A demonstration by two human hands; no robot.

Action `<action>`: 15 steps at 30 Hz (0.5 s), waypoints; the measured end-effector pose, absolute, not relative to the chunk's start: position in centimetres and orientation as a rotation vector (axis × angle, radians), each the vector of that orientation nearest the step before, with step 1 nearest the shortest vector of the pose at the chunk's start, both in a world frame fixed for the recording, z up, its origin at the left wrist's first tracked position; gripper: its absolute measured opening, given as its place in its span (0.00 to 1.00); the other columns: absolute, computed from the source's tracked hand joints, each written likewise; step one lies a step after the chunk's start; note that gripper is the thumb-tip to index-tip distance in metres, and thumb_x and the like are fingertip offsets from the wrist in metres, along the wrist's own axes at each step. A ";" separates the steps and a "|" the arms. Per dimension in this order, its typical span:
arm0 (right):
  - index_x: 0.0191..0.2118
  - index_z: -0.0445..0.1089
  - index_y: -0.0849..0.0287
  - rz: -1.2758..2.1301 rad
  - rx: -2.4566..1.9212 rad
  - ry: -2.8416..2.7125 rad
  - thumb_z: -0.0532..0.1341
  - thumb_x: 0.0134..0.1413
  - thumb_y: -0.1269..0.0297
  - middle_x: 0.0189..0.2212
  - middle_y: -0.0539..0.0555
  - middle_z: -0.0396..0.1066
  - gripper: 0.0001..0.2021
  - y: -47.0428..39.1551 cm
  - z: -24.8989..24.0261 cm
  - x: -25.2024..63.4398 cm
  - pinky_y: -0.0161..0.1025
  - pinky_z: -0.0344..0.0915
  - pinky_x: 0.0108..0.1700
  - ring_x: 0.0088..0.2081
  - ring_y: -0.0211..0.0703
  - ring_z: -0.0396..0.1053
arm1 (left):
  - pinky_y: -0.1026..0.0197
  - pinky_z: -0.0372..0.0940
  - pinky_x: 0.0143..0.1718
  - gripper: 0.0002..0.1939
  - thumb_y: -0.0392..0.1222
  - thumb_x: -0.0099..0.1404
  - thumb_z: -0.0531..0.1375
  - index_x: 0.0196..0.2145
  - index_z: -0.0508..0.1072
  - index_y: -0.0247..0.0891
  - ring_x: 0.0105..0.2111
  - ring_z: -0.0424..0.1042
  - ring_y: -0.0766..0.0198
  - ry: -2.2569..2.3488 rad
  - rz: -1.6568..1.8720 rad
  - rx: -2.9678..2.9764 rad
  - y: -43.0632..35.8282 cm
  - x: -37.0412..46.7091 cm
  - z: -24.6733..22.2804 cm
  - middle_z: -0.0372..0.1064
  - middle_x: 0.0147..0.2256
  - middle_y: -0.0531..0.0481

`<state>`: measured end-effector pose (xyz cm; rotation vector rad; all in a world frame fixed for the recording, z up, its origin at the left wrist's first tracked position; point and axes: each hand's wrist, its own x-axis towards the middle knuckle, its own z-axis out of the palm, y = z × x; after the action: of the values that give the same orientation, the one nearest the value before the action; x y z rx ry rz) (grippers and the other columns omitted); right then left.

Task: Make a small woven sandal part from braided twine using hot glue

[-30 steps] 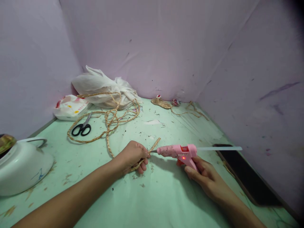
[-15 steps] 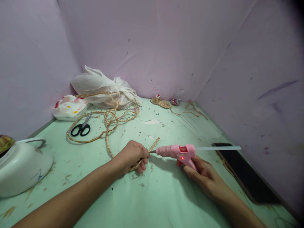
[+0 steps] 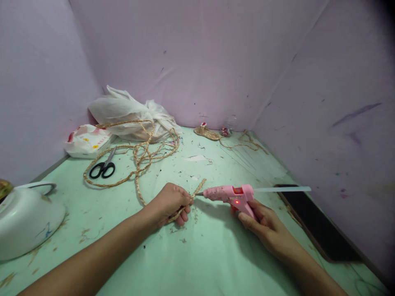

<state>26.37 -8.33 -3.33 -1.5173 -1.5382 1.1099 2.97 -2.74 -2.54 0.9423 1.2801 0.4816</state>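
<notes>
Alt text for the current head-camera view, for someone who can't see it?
A left hand grips a braided straw cord while the right hand holds a pink hot glue gun, its nozzle at the cord. Scissors, loose loops of the cord and a white plastic bag lie farther back on the green tabletop.

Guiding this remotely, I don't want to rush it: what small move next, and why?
Perhaps lightly squeeze the trigger of the glue gun in the right hand: its red light glows, and its nozzle is right at the braided cord that the left hand pinches.
</notes>
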 end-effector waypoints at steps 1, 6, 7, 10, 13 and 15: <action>0.33 0.71 0.57 1.104 -1.519 -1.534 0.60 0.47 0.53 0.27 0.52 0.71 0.13 -8.3 -3.3 26.3 0.37 0.66 0.29 0.30 0.46 0.69 | 0.66 0.58 0.12 0.01 0.31 0.49 0.56 0.23 0.68 0.31 0.11 0.62 0.68 1.282 0.482 0.939 -2.7 3.0 -2.5 0.63 0.14 0.53; 0.34 0.71 0.57 1.112 -1.523 -1.498 0.60 0.47 0.53 0.28 0.53 0.72 0.13 -8.3 -3.1 26.1 0.37 0.66 0.30 0.30 0.46 0.70 | 0.66 0.59 0.11 0.02 0.32 0.48 0.56 0.21 0.68 0.31 0.11 0.62 0.68 1.284 0.475 0.952 -2.7 3.1 -2.4 0.63 0.13 0.53; 0.35 0.71 0.56 1.113 -1.524 -1.495 0.60 0.47 0.53 0.28 0.53 0.72 0.13 -8.3 -3.1 26.1 0.37 0.66 0.30 0.31 0.47 0.70 | 0.66 0.59 0.11 0.02 0.32 0.48 0.56 0.20 0.68 0.31 0.11 0.62 0.68 1.286 0.469 0.964 -2.7 3.1 -2.4 0.63 0.13 0.53; 0.37 0.72 0.57 1.122 -1.519 -1.491 0.60 0.46 0.53 0.30 0.54 0.73 0.15 -8.3 -3.0 26.1 0.38 0.67 0.32 0.32 0.48 0.70 | 0.67 0.59 0.11 0.05 0.34 0.49 0.57 0.18 0.68 0.31 0.12 0.62 0.68 1.295 0.457 0.994 -2.8 3.2 -2.3 0.63 0.13 0.52; 0.39 0.71 0.58 1.145 -1.500 -1.489 0.60 0.46 0.52 0.31 0.54 0.73 0.17 -8.2 -2.9 26.2 0.40 0.67 0.34 0.34 0.49 0.71 | 0.67 0.59 0.11 0.06 0.35 0.48 0.58 0.18 0.68 0.31 0.12 0.62 0.68 1.306 0.452 1.000 -2.9 3.2 -2.3 0.63 0.13 0.52; 0.40 0.71 0.58 1.135 -1.493 -1.488 0.60 0.46 0.52 0.32 0.55 0.73 0.17 -8.1 -2.9 26.3 0.40 0.67 0.37 0.36 0.50 0.71 | 0.67 0.59 0.11 0.05 0.35 0.48 0.58 0.18 0.67 0.31 0.12 0.62 0.68 1.318 0.455 0.999 -2.9 3.3 -2.4 0.63 0.13 0.52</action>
<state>26.30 -8.09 -2.86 -1.4933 -1.4877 1.1355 3.27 -2.88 -2.38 0.9995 1.3177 0.4549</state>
